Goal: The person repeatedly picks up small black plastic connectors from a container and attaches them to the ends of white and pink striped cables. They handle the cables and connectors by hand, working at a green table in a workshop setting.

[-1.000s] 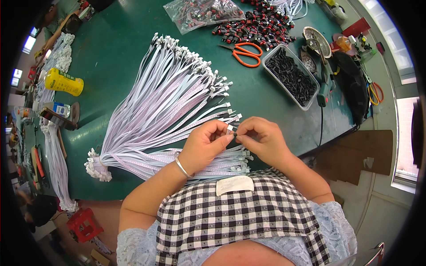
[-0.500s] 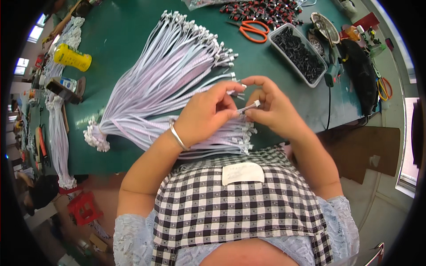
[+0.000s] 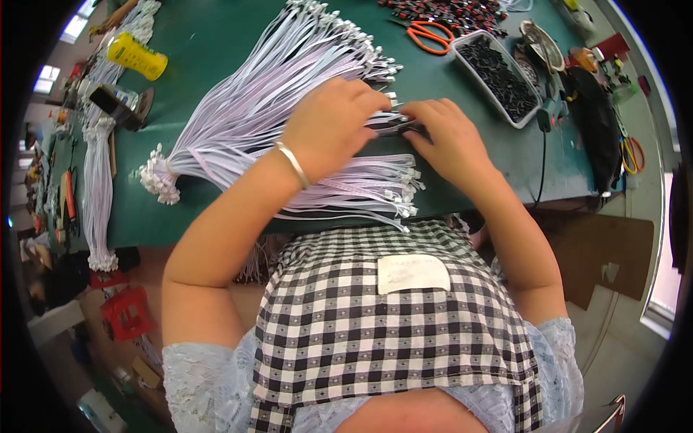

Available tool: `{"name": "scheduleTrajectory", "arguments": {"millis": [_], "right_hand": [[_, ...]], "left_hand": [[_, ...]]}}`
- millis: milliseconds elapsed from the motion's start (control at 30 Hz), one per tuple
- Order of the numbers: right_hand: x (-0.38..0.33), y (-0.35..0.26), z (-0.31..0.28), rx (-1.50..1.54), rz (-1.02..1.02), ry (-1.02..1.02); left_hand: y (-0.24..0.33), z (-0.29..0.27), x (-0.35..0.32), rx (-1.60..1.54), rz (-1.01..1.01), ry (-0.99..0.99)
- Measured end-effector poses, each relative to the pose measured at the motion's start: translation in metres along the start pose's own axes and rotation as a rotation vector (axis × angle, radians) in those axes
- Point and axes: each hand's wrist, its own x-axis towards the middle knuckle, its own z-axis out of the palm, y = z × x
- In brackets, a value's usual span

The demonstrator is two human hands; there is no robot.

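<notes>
A large bundle of white ribbon cables (image 3: 249, 101) lies fanned out on the green table, gathered at its left end by white connectors (image 3: 160, 177). My left hand (image 3: 333, 130) rests over the fan, its fingers closed on one cable. My right hand (image 3: 449, 138) faces it, thumb and fingers pinching the same cable near its end. A short stretch of that cable (image 3: 393, 130) shows between the two hands; its tip is blurred and partly covered by my right fingers. Nearer to me, a separate group of cables (image 3: 361, 177) points its white plugs rightward.
A clear plastic box of small black parts (image 3: 538, 112) stands right of my hands. Orange-handled scissors (image 3: 431, 37) and a heap of red-and-black parts (image 3: 462, 13) lie beyond. On the left are a yellow bottle (image 3: 137, 56), a dark stand (image 3: 119, 107) and another cable bundle (image 3: 97, 195).
Both hands have moved away from me over the fan, taking the cable along. The white plug that showed at my right fingertips is now hidden. The whole view has shifted slightly.
</notes>
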Motion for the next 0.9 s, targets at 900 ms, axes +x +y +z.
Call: {"name": "scheduleTrajectory", "arguments": {"millis": [900], "right_hand": [[0.046,-0.004,0.022,-0.165,-0.402,-0.069]], "left_hand": [[-0.077,-0.02,-0.032,0.498,-0.305,-0.286]]}}
